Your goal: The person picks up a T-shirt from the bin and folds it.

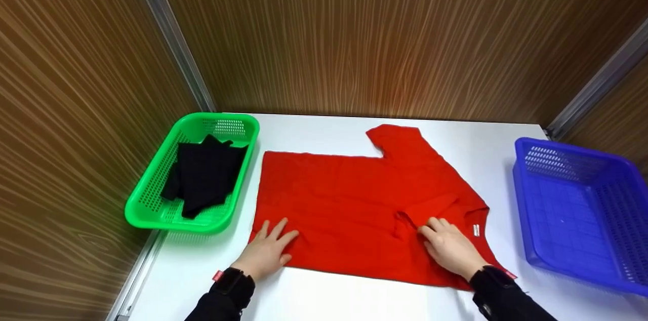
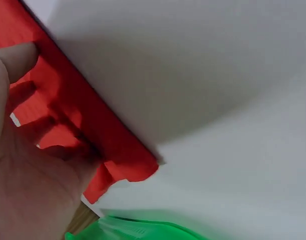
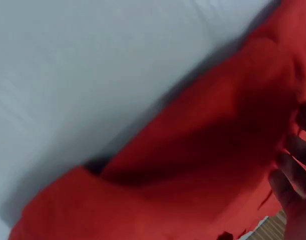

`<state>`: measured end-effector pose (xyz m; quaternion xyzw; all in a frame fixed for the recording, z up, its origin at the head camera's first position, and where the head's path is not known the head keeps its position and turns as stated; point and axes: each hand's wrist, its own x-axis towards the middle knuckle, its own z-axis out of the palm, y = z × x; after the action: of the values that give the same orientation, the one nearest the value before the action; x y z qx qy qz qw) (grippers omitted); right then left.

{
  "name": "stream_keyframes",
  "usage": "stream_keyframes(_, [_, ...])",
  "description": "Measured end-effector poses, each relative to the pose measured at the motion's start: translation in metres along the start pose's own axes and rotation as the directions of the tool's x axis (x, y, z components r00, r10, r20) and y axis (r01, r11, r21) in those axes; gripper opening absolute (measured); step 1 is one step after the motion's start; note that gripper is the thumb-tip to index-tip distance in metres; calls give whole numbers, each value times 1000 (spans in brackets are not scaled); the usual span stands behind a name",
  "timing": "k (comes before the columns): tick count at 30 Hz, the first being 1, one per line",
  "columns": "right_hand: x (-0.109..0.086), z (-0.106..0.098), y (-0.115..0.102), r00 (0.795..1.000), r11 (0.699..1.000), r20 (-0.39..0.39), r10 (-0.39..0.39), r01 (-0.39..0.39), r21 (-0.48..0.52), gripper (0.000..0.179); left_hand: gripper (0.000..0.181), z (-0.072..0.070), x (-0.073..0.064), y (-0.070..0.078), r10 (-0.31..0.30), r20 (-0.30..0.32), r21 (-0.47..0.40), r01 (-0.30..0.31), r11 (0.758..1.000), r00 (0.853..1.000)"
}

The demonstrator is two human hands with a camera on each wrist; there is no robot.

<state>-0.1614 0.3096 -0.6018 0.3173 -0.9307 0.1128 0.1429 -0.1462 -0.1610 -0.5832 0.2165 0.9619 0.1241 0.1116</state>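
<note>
A red T-shirt (image 1: 329, 194) lies spread sideways on the white table, hem to the left and neckline with a white label (image 1: 476, 230) to the right. Its far sleeve (image 1: 400, 138) sticks out toward the back wall; the near side is folded inward over the body. My left hand (image 1: 268, 247) rests with spread fingers on the near corner by the hem, seen also in the left wrist view at the cloth's edge (image 2: 107, 120). Bent fingers of my right hand (image 1: 450, 246) pinch the folded-in sleeve, below a dark crease. The right wrist view shows its fingers (image 3: 288, 172) against the red cloth.
A green basket (image 1: 132, 209) holding folded black cloth (image 1: 207, 174) stands on the left. At the right is a blue basket (image 1: 572, 219) with nothing in it. Wood-grain panels (image 1: 324, 37) close off the back and sides.
</note>
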Motion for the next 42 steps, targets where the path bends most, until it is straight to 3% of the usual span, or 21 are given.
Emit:
stream_keyframes(4, [5, 6, -4, 988, 992, 90, 126, -127, 6, 42, 59, 4, -4, -2, -32, 48, -5, 33, 999, 998])
stream_keyframes(9, [21, 8, -8, 939, 959, 203, 276, -285, 12, 53, 60, 4, -6, -2, -54, 83, -21, 56, 998, 995])
stream_keyframes(13, [35, 10, -10, 914, 937, 232, 332, -348, 30, 54, 60, 2, -6, -1, -70, 103, -44, 75, 996, 992])
stream_keyframes(17, [36, 9, -6, 886, 925, 300, 354, -379, 31, 53, 60, -1, -6, 1, -65, 115, -54, 72, 996, 991])
stream_keyframes(21, [26, 4, 2, 887, 930, 310, 343, -367, 20, 55, 61, -5, -6, 3, -65, 119, -31, 69, 997, 991])
stream_keyframes(23, [20, 1, 8, 908, 939, 265, 324, -342, 22, 54, 59, -8, -4, 2, -50, 91, 9, 49, 999, 995])
stream_keyframes(26, [15, -4, 18, 939, 952, 169, 299, -307, 17, 47, 51, -11, 1, -1, 4, -38, 82, -1, 997, 999])
stream_keyframes(29, [13, -7, 26, 945, 950, 101, 311, -312, -4, 45, 42, -10, 12, -8, 39, -185, 161, -9, 987, 982])
stream_keyframes(31, [15, -8, 29, 937, 943, 100, 334, -333, -28, 45, 40, -8, 21, -13, 27, -238, 185, 18, 983, 971])
stream_keyframes(36, [26, -10, 33, 920, 932, 158, 360, -361, -21, 56, 48, -7, 42, -24, -48, -248, 102, 75, 992, 968])
stream_keyframes(39, [33, -10, 37, 892, 908, 202, 403, -417, 31, 57, 56, -10, 51, -29, -115, -207, 16, 121, 993, 971])
stream_keyframes(42, [36, -9, 39, 858, 879, 237, 456, -476, 32, 53, 60, -13, 56, -31, -159, -173, -9, 159, 987, 972])
